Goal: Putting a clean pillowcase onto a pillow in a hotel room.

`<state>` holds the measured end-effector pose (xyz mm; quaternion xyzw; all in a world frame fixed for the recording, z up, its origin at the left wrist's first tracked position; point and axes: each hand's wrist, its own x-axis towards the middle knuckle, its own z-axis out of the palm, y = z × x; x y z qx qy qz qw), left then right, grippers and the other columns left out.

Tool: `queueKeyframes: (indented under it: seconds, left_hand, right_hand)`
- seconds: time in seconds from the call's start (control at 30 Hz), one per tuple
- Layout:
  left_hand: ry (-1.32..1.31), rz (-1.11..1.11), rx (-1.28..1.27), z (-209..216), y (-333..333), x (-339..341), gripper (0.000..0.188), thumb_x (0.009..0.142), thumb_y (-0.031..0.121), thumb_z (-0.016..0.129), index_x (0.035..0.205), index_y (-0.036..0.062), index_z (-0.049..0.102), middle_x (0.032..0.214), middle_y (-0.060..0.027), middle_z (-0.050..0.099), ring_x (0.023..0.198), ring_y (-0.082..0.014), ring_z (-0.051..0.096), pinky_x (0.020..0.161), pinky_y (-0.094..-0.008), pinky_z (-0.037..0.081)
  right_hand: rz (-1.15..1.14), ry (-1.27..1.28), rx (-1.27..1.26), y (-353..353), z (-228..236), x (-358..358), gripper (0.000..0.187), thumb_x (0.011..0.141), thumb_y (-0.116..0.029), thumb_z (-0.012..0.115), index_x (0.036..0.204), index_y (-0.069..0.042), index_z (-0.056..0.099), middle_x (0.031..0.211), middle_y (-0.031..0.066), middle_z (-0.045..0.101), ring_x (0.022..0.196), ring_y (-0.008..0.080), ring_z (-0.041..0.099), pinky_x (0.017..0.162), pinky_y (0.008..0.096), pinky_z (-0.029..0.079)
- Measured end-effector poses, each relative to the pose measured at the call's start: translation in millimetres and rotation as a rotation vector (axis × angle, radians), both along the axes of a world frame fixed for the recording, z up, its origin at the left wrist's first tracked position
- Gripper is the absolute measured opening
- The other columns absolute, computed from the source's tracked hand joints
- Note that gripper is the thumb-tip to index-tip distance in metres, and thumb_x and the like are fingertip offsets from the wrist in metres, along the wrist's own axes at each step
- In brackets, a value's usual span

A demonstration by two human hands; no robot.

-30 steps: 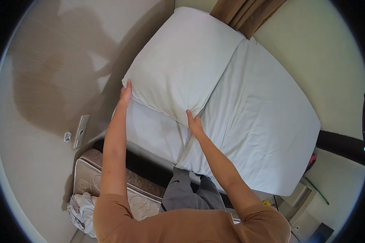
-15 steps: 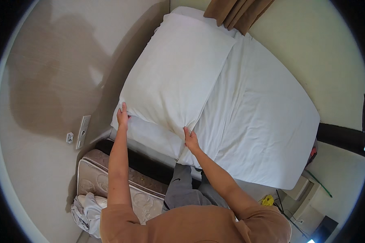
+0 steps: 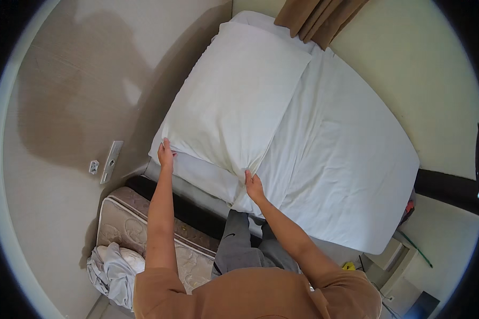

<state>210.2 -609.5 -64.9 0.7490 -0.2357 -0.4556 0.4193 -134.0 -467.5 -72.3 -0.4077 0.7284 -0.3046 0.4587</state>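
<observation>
A white bed cover (image 3: 234, 87) lies smooth along the left part of the bed, its right edge running at a slant. My left hand (image 3: 166, 155) pinches the near left corner of this cover, thumb on top. At the near right corner, my right hand (image 3: 254, 186) grips the cloth, and creases fan out from its fingers. Between the two hands hangs the cover's near edge, with another white layer (image 3: 202, 174) showing beneath it. To the right, a wrinkled white sheet (image 3: 346, 154) covers the rest of the mattress.
A bare patterned mattress (image 3: 114, 223) leans by the bed's near left side, with bundled white cloth (image 3: 114, 271) on it. A wall socket plate (image 3: 112, 162) is on the left wall. Brown curtains (image 3: 316, 21) hang at the far end. A dark ledge (image 3: 447, 189) stands right.
The view has shifted slightly. Both hands keep their hold on the cover's near corners, and the cloth by my right hand looks a little more gathered.
</observation>
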Motion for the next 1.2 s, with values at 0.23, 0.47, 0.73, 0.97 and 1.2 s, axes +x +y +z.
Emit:
queueKeyframes:
  seconds: [0.23,0.47,0.73,0.97,1.2]
  left_hand:
    - [0.027,0.002,-0.025,-3,15,4,0.042,0.099,0.045,0.046,0.107,0.0046,0.053,0.090,-0.0046,0.057,0.074,-0.0158,0.059,0.065,-0.0296,0.052]
    - [-0.039,0.063,-0.112,-27,36,2,0.035,0.099,0.040,0.048,0.092,0.0059,0.054,0.079,-0.0033,0.056,0.063,-0.0135,0.058,0.054,-0.0269,0.047]
    - [-0.170,-0.493,-0.138,-66,195,-124,0.021,0.089,0.023,0.066,0.098,0.0045,0.062,0.090,-0.0093,0.067,0.081,-0.0183,0.062,0.074,-0.0303,0.050]
    - [-0.482,-0.709,-0.107,-17,249,-202,0.022,0.082,0.024,0.072,0.093,0.0061,0.065,0.083,-0.0114,0.064,0.078,-0.0276,0.062,0.072,-0.0382,0.049]
    - [-0.522,-0.819,0.035,-5,241,-183,0.014,0.088,0.025,0.065,0.092,0.0116,0.064,0.082,-0.0085,0.069,0.081,-0.0298,0.066,0.072,-0.0425,0.047]
  right_hand:
    - [0.116,-0.085,0.151,23,10,-5,0.047,0.101,-0.042,0.040,0.095,0.001,0.056,0.076,0.0166,0.063,0.074,0.0301,0.062,0.071,0.0392,0.048]
    - [0.252,-0.056,0.186,44,5,-23,0.035,0.099,-0.037,0.047,0.096,-0.004,0.057,0.074,0.0141,0.063,0.071,0.0295,0.062,0.069,0.0389,0.049]
    - [-0.109,0.467,0.160,108,-6,-81,0.041,0.088,-0.041,0.061,0.110,-0.006,0.059,0.101,0.0152,0.061,0.102,0.0321,0.057,0.091,0.0402,0.045]
    - [-0.198,0.200,0.247,119,-18,-128,0.051,0.082,-0.039,0.071,0.108,0.001,0.056,0.088,0.0138,0.061,0.081,0.0242,0.061,0.071,0.0357,0.050]
    - [0.016,-0.161,0.362,132,-29,-141,0.031,0.088,-0.027,0.067,0.087,0.003,0.060,0.063,0.0076,0.060,0.053,0.0134,0.059,0.046,0.0281,0.046]
